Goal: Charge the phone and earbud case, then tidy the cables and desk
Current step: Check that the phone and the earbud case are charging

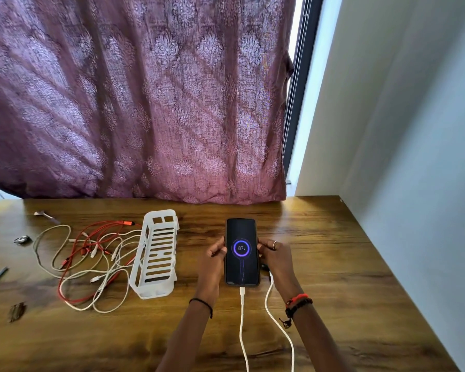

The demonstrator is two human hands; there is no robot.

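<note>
**A wooden desk, a phone lit and charging**

The wooden desk [333, 264] stands below a purple curtain [145, 103]. On it the phone [242, 252] sits screen up, showing 87, with a white cable [242, 318] plugged into its near end. The left hand [212, 261] and right hand [275, 257] each pinch a long edge with curled fingers. The phone looks stiff, slick and breakable, so those edges seem the safest hold. Left of the phone stands a white basket [156, 253], and beyond that lie tangled cables [91, 264].
</note>
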